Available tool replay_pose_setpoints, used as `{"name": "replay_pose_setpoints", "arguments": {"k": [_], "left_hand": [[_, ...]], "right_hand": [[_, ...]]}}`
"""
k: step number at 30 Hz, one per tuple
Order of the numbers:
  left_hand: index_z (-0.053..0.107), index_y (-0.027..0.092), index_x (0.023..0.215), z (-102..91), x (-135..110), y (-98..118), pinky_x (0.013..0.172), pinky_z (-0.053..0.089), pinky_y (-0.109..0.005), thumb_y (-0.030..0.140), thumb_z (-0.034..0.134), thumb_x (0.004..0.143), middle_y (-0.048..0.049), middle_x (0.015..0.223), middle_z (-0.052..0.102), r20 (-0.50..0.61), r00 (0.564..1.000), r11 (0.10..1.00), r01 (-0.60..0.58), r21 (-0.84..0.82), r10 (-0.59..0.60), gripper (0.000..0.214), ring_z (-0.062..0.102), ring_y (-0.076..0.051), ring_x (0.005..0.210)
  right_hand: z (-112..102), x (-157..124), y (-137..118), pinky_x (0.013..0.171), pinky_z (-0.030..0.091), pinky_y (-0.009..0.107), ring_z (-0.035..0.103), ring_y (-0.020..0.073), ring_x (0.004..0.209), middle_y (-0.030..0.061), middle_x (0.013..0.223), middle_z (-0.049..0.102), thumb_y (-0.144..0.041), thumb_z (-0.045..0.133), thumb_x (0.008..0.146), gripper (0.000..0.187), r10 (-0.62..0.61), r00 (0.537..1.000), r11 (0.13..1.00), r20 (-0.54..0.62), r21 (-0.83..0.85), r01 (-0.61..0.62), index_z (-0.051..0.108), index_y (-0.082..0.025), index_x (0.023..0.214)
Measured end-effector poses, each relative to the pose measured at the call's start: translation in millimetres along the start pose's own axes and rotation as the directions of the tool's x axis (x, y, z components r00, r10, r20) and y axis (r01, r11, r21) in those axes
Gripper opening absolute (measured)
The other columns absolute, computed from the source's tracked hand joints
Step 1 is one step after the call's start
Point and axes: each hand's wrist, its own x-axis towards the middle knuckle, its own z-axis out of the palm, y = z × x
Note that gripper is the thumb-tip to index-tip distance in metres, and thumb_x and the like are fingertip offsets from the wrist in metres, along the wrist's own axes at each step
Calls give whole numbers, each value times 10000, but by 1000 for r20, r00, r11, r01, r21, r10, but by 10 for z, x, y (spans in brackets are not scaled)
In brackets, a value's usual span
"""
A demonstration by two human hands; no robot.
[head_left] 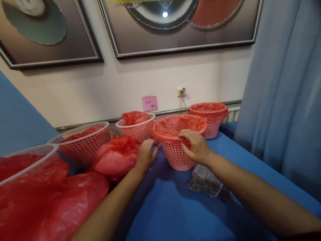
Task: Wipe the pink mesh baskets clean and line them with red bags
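Observation:
A white mesh basket [177, 155] stands on the blue table in front of me, lined with a red plastic bag [173, 124] folded over its rim. My left hand [146, 154] is at the basket's left side, thumb and fingertips pinched on the bag's edge. At the near right of the rim, my right hand [197, 144] has its fingers and thumb closed round the folded edge of the bag. Below the right wrist lies a clear bag of grey speckled grains [208, 180]. To the left of my left hand sits a tied, filled red bag [116, 155].
Another lined basket [213, 129] stands behind on the right. Several baskets with red bags fill the left, among them a white basket [137, 132]. Big red bags [75, 197] lie at the near left. A blue curtain [283, 83] hangs on the right, and the wall has a socket [181, 92].

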Motion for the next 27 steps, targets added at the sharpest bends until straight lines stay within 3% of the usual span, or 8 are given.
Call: {"name": "replay_pose_setpoints", "arguments": {"k": [4, 7, 9, 13, 16, 19, 24, 27], "left_hand": [[651, 217, 700, 148, -105, -131, 809, 498, -384, 438, 815, 702, -37, 728, 678, 58, 991, 985, 126, -121, -120, 275, 611, -231, 743], [646, 195, 850, 182, -14, -92, 738, 532, -371, 686, 564, 869, -77, 805, 711, 23, 976, 947, 215, -239, -215, 499, 657, -216, 720], [634, 178, 918, 166, 101, -5, 688, 547, -348, 772, 469, 884, -96, 838, 723, 36, 947, 864, 306, -401, -318, 617, 680, -200, 689], [633, 175, 921, 124, 300, 178, 596, 517, -261, 669, 810, 683, -68, 847, 734, 37, 855, 619, 404, -674, -518, 576, 685, -163, 649], [622, 183, 891, 127, 330, 202, 585, 512, -249, 454, 881, 654, -39, 786, 717, -10, 840, 632, 401, -663, -543, 444, 677, -156, 628], [601, 175, 810, 136, 270, 136, 614, 537, -282, 338, 811, 697, -44, 740, 690, -32, 824, 649, 421, -633, -566, 289, 676, -165, 626], [566, 193, 798, 78, 198, 123, 619, 462, -241, 348, 721, 769, -6, 755, 645, -256, 806, 788, 366, -495, -534, 221, 617, -143, 672], [581, 199, 734, 34, 251, 247, 640, 401, -238, 418, 748, 774, 31, 699, 601, -321, 850, 886, 303, -350, -418, 279, 543, -136, 672]], "right_hand": [[-8, -15, 30, 946, 546, 445, 665, 263, 1090, 107, 1142, 703, -103, 583, 836, 336, -19, 999, 1000, -27, 19, 19, 587, -213, 1154], [11, -44, 9, 933, 524, 451, 658, 271, 1090, 106, 1168, 704, -118, 598, 854, 334, -38, 999, 998, 14, -44, 38, 589, -213, 1173], [52, -70, -15, 944, 497, 463, 641, 286, 1125, 121, 1222, 691, -151, 623, 875, 342, -55, 998, 990, 36, -130, 60, 587, -207, 1211], [183, -113, -31, 973, 439, 465, 618, 282, 1133, 142, 1347, 636, -175, 624, 927, 306, -66, 997, 943, 35, -326, 74, 614, -212, 1230], [246, -125, -15, 974, 407, 440, 618, 250, 1079, 114, 1330, 652, -144, 600, 946, 229, -57, 998, 924, 22, -377, 61, 670, -230, 1147], [241, -121, -15, 987, 377, 425, 606, 237, 1090, 83, 1293, 675, -156, 602, 956, 156, -53, 998, 930, 35, -363, 63, 716, -238, 1024], [179, -101, -81, 1024, 331, 458, 574, 256, 1147, 80, 1338, 657, -278, 617, 982, 180, -37, 990, 928, 138, -364, 86, 752, -289, 1100], [164, -88, -126, 1066, 288, 498, 549, 272, 1192, 82, 1397, 625, -323, 621, 986, 214, -19, 981, 920, 194, -380, 93, 748, -321, 1158]]}}
